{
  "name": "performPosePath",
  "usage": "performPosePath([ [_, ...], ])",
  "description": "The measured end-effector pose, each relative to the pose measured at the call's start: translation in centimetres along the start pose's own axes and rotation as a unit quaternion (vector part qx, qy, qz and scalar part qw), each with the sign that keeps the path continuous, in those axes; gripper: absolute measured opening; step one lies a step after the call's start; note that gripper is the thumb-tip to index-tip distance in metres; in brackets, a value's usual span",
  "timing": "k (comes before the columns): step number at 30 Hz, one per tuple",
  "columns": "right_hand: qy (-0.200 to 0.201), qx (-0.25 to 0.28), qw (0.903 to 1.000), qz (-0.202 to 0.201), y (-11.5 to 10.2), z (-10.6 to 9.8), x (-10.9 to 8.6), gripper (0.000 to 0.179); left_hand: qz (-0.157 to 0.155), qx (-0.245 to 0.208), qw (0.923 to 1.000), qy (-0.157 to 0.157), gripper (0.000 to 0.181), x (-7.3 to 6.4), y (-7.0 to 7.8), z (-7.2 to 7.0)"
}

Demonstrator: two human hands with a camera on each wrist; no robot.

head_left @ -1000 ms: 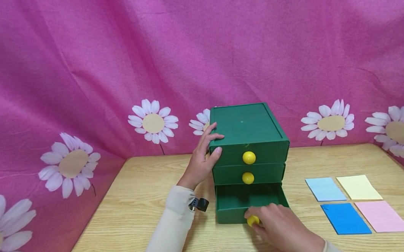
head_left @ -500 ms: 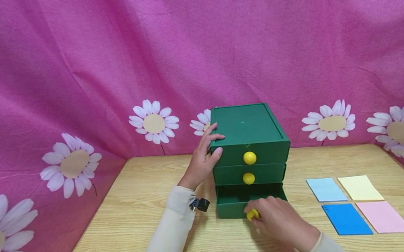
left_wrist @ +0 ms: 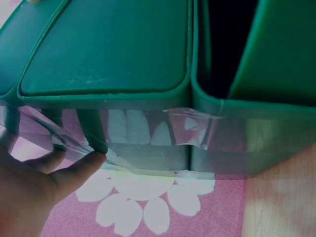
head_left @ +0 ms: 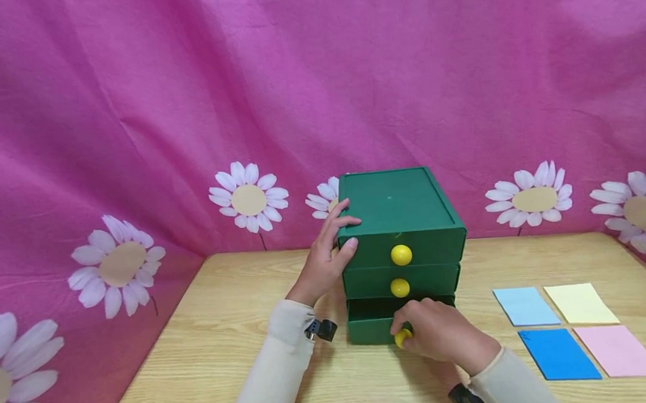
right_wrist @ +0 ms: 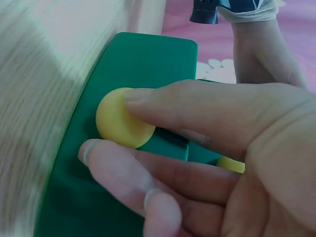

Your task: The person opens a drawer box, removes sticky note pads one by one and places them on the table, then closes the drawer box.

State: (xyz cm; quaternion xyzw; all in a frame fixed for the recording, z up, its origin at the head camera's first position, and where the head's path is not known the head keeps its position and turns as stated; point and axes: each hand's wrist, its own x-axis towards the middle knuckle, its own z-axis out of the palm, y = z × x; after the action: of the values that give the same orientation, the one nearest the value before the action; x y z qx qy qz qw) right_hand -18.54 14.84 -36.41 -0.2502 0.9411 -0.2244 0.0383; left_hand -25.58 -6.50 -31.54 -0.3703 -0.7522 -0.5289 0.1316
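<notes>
A green three-drawer cabinet [head_left: 394,204] stands on the table with a round yellow knob on each drawer. The bottom drawer [head_left: 369,332] is partly pulled out, and the two upper drawers are closed. My right hand [head_left: 442,332] pinches the bottom drawer's yellow knob [right_wrist: 116,116] between thumb and fingers, as the right wrist view shows. My left hand [head_left: 323,256] rests against the cabinet's upper left side, fingers spread, with fingertips reaching its top edge. In the left wrist view those fingers [left_wrist: 81,170] touch the side wall. Little of the bottom drawer's inside can be seen.
To the right of the cabinet lie four-cornered paper pads: light blue [head_left: 526,306], pale yellow [head_left: 582,303], blue [head_left: 559,354] and pink [head_left: 619,351]. A pink cloth [head_left: 294,75] with daisies hangs behind and beside the wooden table [head_left: 215,341].
The bottom drawer has slid inward, away from the person, with my right hand moving along on its knob. My left hand keeps its place on the cabinet.
</notes>
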Motion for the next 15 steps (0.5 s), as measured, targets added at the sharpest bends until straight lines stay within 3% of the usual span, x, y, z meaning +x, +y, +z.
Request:
performPosePath([
  [15, 0.028, -0.005, 0.9994, -0.021, 0.43, 0.50, -0.38, 0.019, 0.003, 0.003, 1.0000, 0.003, 0.035, 0.06, 0.05, 0.19],
])
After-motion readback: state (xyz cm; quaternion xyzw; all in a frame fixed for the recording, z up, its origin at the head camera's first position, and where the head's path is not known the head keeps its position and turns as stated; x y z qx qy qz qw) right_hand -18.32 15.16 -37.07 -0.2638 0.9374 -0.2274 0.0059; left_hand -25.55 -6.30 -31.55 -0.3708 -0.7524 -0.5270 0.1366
